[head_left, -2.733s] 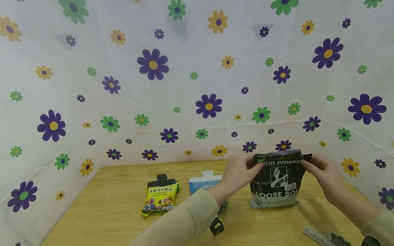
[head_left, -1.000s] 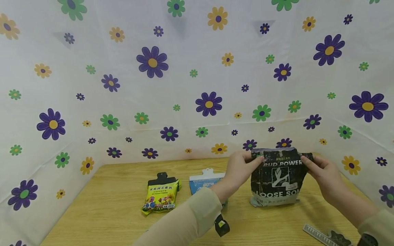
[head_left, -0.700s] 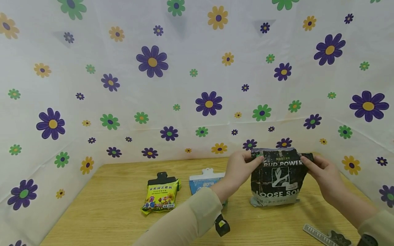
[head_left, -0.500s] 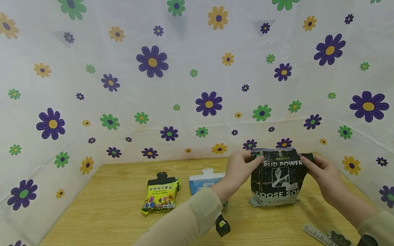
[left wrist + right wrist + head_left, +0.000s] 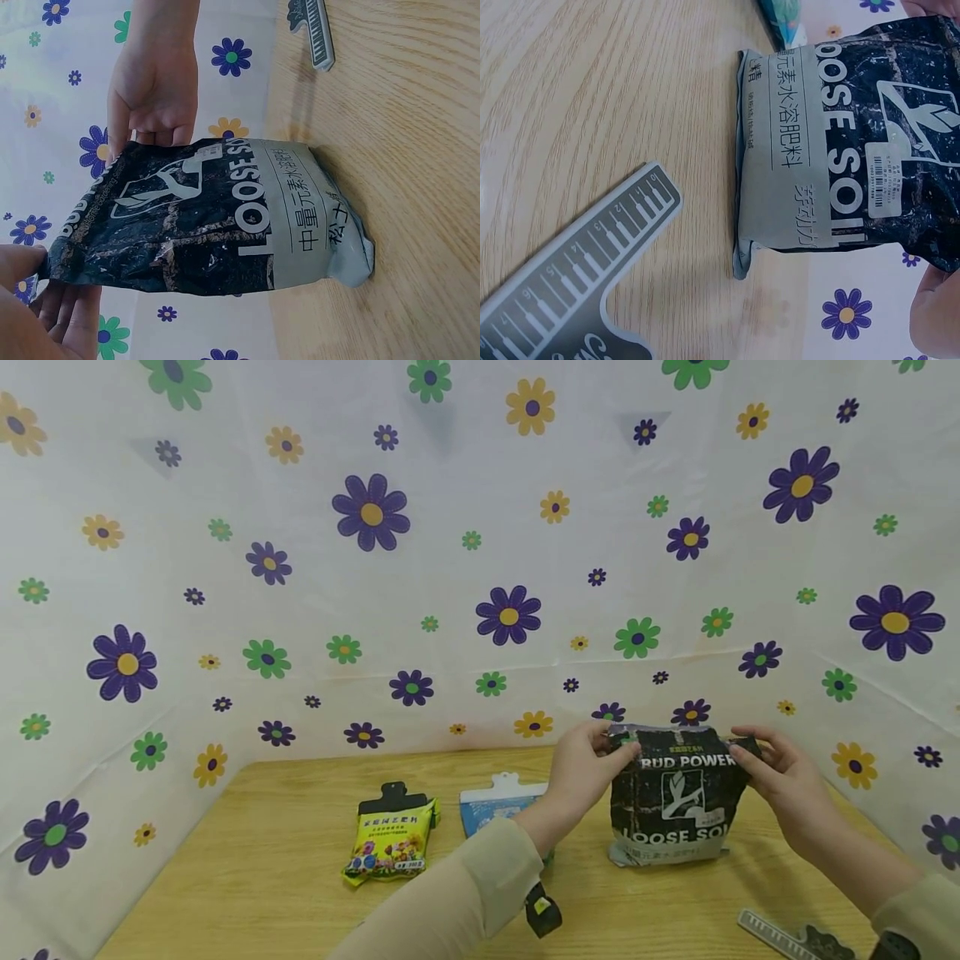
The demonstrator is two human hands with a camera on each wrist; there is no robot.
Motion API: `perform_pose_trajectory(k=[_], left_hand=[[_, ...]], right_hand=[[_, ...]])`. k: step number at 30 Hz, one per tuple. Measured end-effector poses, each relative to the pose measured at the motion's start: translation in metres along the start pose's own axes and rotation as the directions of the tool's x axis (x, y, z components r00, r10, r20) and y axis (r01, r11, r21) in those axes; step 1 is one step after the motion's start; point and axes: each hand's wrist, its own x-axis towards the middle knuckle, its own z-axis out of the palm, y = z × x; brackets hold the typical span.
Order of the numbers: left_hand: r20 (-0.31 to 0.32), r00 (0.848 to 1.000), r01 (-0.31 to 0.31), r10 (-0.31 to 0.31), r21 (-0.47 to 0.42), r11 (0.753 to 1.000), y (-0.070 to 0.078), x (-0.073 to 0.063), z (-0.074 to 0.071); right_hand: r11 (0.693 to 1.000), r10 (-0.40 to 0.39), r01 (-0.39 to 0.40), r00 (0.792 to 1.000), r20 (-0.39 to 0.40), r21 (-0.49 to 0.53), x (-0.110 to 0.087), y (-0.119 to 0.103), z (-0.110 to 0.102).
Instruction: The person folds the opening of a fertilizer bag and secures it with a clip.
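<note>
A black and grey fertilizer bag (image 5: 678,797) printed "LOOSE SOIL" stands upright on the table in the head view. My left hand (image 5: 588,772) pinches its top left corner, thumb in front and fingers behind. At the top right corner, my right hand (image 5: 791,781) holds the bag between thumb and fingers, with the index finger raised above the edge. The left wrist view shows the bag's printed front (image 5: 187,217) sideways, a hand at each top corner. In the right wrist view only part of the right hand (image 5: 937,315) shows at the bag's edge.
A yellow bag (image 5: 393,843) with a black clip (image 5: 393,795) lies left on the wooden table (image 5: 247,860). Beside it lies a blue bag (image 5: 491,814) with a white clip (image 5: 502,789), partly behind my left arm. A grey clip with scale marks (image 5: 780,935) lies front right.
The bag's top edge has sunk slightly. My right index finger has lifted above the right corner, where it was behind it before. My left hand has barely moved.
</note>
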Motion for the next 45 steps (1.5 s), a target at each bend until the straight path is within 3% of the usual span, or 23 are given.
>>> perform_pose_trajectory(k=[9, 20, 26, 36, 45], left_hand=[[-0.023, 1.0, 0.013, -0.015, -0.082, 0.997, -0.003, 0.001, 0.002], [-0.018, 1.0, -0.002, 0.001, -0.077, 0.997, -0.004, 0.003, 0.001], [-0.016, 1.0, 0.018, -0.019, -0.054, 0.998, -0.005, 0.003, 0.001], [0.007, 1.0, 0.021, -0.021, -0.073, 0.997, -0.011, 0.001, 0.0], [0.042, 0.996, 0.082, -0.078, -0.098, 0.992, -0.015, 0.001, -0.002]], right_hand=[[0.995, -0.098, 0.098, 0.995, 0.023, 0.013, -0.001, 0.002, 0.004], [0.999, -0.03, 0.028, 0.997, 0.07, 0.029, 0.004, -0.001, 0.001], [0.999, 0.033, -0.031, 0.996, 0.085, -0.025, 0.003, -0.001, -0.002], [0.993, 0.025, -0.035, 0.996, 0.088, 0.114, 0.003, 0.0, -0.001], [0.99, 0.002, -0.016, 0.995, 0.102, 0.14, 0.008, 0.003, -0.001]])
